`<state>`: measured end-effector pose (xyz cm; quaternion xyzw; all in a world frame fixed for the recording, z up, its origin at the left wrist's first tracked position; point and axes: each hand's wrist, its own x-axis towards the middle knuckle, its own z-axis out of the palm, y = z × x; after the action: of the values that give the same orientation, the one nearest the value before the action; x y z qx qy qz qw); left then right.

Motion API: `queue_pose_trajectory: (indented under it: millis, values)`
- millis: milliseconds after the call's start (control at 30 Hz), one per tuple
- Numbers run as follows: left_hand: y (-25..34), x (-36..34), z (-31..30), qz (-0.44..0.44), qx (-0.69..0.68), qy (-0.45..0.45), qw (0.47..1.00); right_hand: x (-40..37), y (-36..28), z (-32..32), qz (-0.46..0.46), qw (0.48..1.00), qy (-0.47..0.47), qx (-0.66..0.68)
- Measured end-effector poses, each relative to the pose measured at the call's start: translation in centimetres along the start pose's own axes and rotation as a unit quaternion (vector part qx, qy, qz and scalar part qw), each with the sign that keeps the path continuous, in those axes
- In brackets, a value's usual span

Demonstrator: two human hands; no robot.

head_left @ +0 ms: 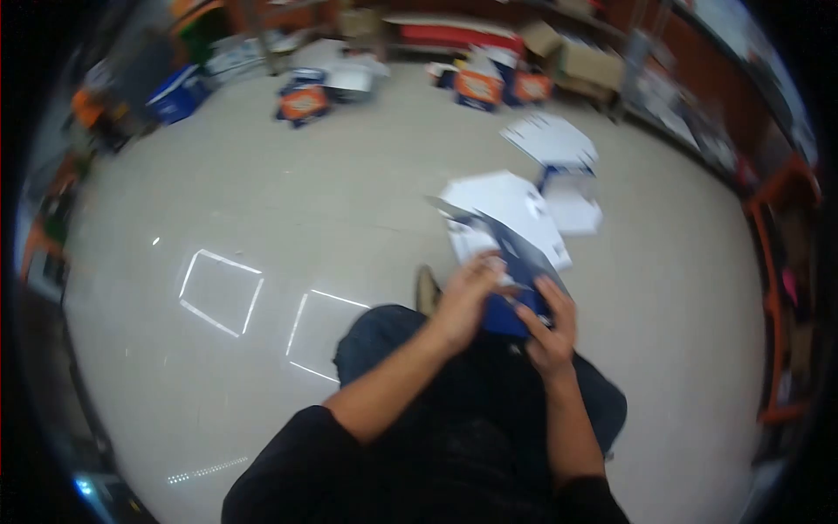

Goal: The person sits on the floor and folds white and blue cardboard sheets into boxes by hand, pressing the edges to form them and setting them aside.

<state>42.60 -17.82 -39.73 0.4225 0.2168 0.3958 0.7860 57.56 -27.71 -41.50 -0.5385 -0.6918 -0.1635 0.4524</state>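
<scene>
Over my lap is a dark blue and white cardboard box [522,260], partly unfolded, its white inner panel spread toward the far side. My left hand [467,301] pinches the near left part of it, by a white flap. On the opposite side, my right hand [554,327] grips the blue edge, thumb on top and fingers round the side. Motion blur softens the fingertips and the print on the card. Just beyond lies a flat white cardboard sheet [552,140] on the floor, beside another blue and white piece of card [572,205].
Blue and orange boxes [478,89] stand at the back, with another blue and orange box [303,103] further left. A blue bin [177,93] sits at the back left. Brown cartons [589,65] and shelving line the back wall. An orange-framed rack [772,306] borders the right.
</scene>
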Motion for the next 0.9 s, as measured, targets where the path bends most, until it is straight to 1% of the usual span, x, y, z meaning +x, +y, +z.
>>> queue_pose_trajectory:
  millis: [67,133,200,267,333,367,433,467,533,567,667,700,733,800,867,900]
  values:
    - [1.5,-0.1,-0.1,-0.034,-0.006,-0.017,0.999,0.4,-0.4,-0.4,-0.011,1.0,0.011,-0.007]
    - [2.5,0.2,-0.2,-0.061,-0.059,-0.039,0.996,0.6,-0.9,-1.1,0.002,1.0,0.013,-0.013]
    - [4.0,0.0,0.6,-0.08,-0.051,-0.053,0.994,0.6,-0.9,-1.3,-0.032,0.999,0.012,0.01]
    - [4.4,0.3,1.0,-0.087,-0.04,-0.06,0.994,0.3,-0.6,-1.3,-0.04,0.999,0.014,0.001]
    - [4.2,0.6,1.1,-0.034,0.01,-0.024,0.999,0.4,-0.8,-1.8,-0.029,0.999,0.005,0.028]
    - [3.9,0.6,1.0,-0.033,0.012,-0.025,0.999,0.5,-0.8,-2.3,-0.03,0.999,0.008,0.028]
    - [3.2,0.5,0.9,-0.002,0.028,-0.031,0.999,0.4,-0.8,-3.1,0.002,0.995,0.018,0.094]
    - [3.1,0.3,1.1,-0.002,0.031,-0.032,0.999,0.2,-0.5,-3.1,0.003,0.995,0.021,0.095]
    - [2.8,-0.2,1.6,-0.012,0.008,-0.029,0.999,-0.4,0.0,-3.0,0.034,0.98,0.106,0.168]
    - [3.0,-0.6,1.9,-0.012,0.009,-0.029,0.999,-0.2,-0.2,-3.3,0.034,0.979,0.108,0.168]
    - [2.7,-1.2,2.7,-0.017,0.009,-0.016,1.0,0.9,-0.8,-5.2,0.029,0.993,0.071,0.087]
    - [2.4,-1.3,2.8,0.006,0.007,-0.013,1.0,1.6,-1.1,-6.0,0.006,0.999,0.014,0.039]
    - [2.0,-1.4,2.9,0.029,0.004,-0.01,1.0,2.0,-1.3,-6.3,0.004,0.999,0.013,0.039]
    - [1.3,-1.5,3.0,0.046,0.006,-0.025,0.999,2.3,-1.6,-6.6,0.017,1.0,-0.026,-0.004]
    - [0.8,-1.5,3.5,0.061,0.006,-0.042,0.997,2.2,-1.5,-7.0,0.028,0.999,-0.033,0.008]
    - [0.6,-1.5,3.8,0.091,0.027,-0.053,0.994,2.1,-1.4,-7.2,0.038,0.998,-0.04,0.022]
